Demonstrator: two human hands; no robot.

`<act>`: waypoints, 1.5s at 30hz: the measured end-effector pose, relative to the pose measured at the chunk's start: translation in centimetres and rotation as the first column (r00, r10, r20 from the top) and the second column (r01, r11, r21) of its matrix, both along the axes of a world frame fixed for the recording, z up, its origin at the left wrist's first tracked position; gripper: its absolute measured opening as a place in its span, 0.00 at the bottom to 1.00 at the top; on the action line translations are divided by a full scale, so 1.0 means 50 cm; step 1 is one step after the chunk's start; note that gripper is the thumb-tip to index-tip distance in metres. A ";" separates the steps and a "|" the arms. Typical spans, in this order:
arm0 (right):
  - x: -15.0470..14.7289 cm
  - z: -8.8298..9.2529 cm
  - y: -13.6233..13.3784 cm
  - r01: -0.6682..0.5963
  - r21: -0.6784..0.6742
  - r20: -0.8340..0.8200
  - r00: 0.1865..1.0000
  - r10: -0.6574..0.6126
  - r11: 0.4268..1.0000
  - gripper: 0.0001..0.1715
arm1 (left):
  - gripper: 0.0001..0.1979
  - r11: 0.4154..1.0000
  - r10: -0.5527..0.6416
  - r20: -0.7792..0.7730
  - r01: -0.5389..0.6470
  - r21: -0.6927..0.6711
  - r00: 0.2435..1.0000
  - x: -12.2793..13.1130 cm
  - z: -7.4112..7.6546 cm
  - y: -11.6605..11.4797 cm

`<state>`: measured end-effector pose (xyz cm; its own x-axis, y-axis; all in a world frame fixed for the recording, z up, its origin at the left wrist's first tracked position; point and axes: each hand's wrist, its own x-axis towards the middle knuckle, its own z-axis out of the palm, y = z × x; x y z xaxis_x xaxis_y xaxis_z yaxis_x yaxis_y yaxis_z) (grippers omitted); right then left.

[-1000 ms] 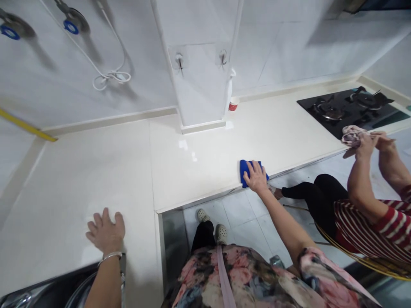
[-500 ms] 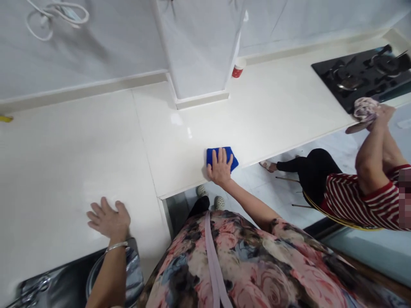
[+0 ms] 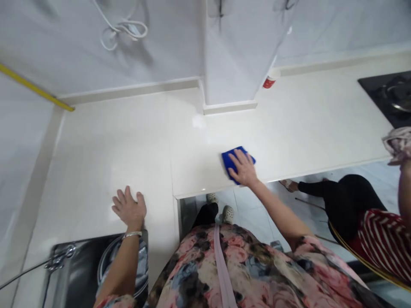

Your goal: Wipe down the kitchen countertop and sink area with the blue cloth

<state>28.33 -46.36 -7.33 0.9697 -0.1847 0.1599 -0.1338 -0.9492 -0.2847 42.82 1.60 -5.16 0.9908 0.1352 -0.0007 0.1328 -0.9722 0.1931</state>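
My right hand (image 3: 244, 170) lies on a folded blue cloth (image 3: 228, 161) and holds it down against the white countertop (image 3: 298, 128), close to the front edge. Its fingers are spread over the cloth, whose corners stick out around them. Farther left, my left hand (image 3: 130, 208) rests flat on the counter with its fingers apart and nothing in it. A bracelet (image 3: 132, 234) circles that wrist. Just below it is a dark sink (image 3: 77, 273) with a round metal basin (image 3: 104, 261) inside, partly hidden by my forearm.
A wall pillar (image 3: 229, 64) juts over the counter, with a red and white cup (image 3: 271, 78) beside it. At right, a co-worker in a striped top (image 3: 382, 235) holds a pale cloth (image 3: 397, 140) by the black gas stove (image 3: 393, 98). A coiled white cable (image 3: 133, 31) hangs on the wall.
The view has swung left, showing more of the yellow strip and sink. My right hand and the blue cloth have shifted slightly right along the counter and turned a little. My left hand stays put.
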 end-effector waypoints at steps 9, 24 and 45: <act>0.189 -0.022 -0.170 0.691 -0.123 0.091 0.723 -0.685 0.712 0.40 | 0.37 1.000 -0.012 0.037 0.012 0.007 0.999 0.000 0.003 0.012; 0.555 0.017 0.262 0.180 0.057 -0.100 0.980 -0.174 0.982 0.46 | 0.38 1.000 0.026 0.034 -0.026 0.006 0.999 0.011 -0.018 0.036; 0.310 0.000 0.130 -0.195 0.405 0.252 0.963 0.096 0.893 0.29 | 0.33 0.989 0.102 0.071 -0.094 -0.117 0.992 0.022 -0.063 0.018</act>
